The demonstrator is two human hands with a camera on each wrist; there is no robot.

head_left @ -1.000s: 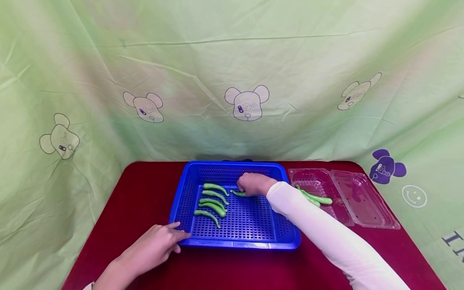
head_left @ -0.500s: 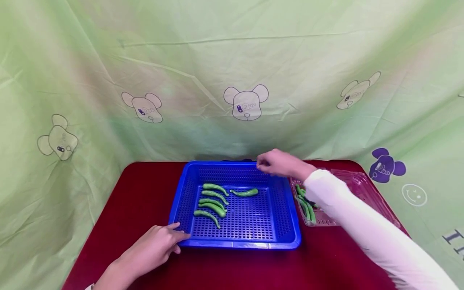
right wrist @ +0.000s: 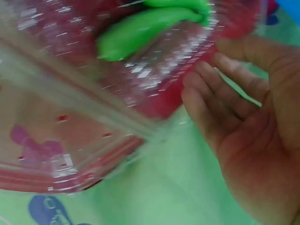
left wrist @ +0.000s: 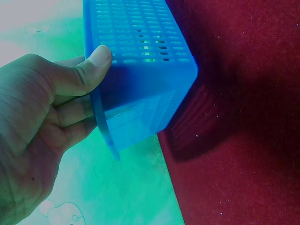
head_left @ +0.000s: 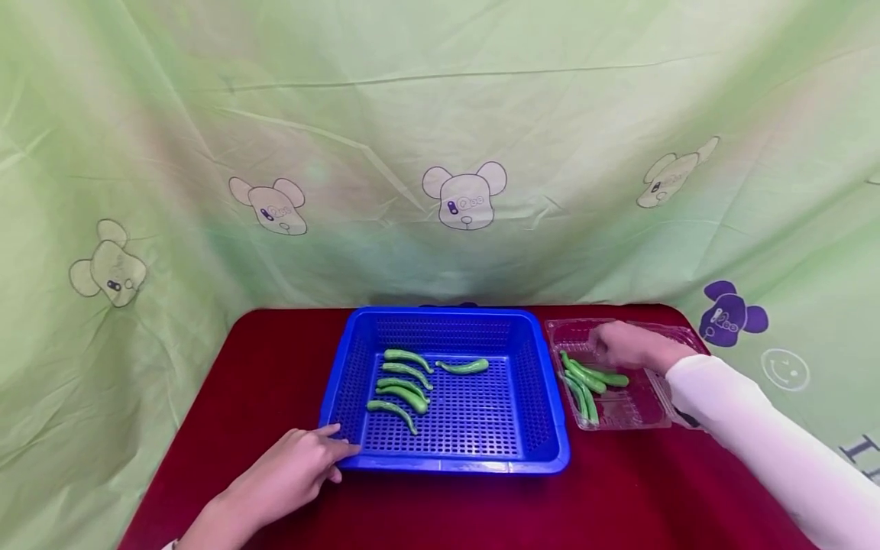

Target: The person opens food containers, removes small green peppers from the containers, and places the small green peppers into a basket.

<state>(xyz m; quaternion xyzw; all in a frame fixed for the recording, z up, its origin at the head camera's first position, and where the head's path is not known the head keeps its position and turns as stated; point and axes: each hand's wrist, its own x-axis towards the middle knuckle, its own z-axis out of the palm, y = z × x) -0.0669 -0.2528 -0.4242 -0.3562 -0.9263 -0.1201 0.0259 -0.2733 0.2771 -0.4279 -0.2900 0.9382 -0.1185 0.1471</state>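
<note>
Fingers of the right hand, loosely straight, touch a clear plastic clamshell holding glossy green peppers; no writing legible.

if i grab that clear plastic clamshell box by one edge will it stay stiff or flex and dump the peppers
Probably flex: the clear clamshell box looks thin-walled and light, with its lid hinged open. The green peppers lie loose inside, so a tilt could slide them out. The right hand is over its far end; supporting it from below seems safer.
</note>
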